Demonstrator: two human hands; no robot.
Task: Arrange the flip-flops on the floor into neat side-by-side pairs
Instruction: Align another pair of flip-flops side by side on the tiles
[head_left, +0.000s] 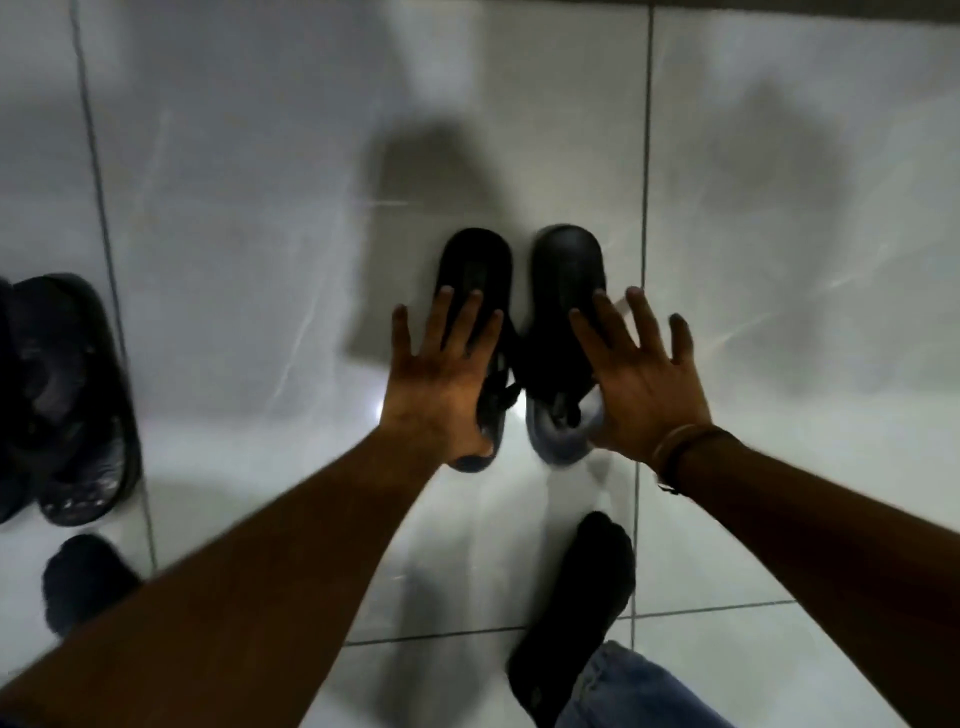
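Two black flip-flops lie side by side on the white tiled floor, toes pointing away from me: the left flip-flop (478, 265) and the right flip-flop (566, 280). My left hand (441, 374) hovers flat over the left one with fingers spread, covering its heel half. My right hand (639, 374), with a band at the wrist, is spread over the right one's outer edge. Neither hand grips anything. Another dark pair of sandals (67, 400) lies at the left edge.
My feet in black socks stand on the tiles, one at the lower right (576, 613) and one at the lower left (83, 582). A jeans leg (623, 691) shows at the bottom. Grout lines cross the glossy floor (260, 208).
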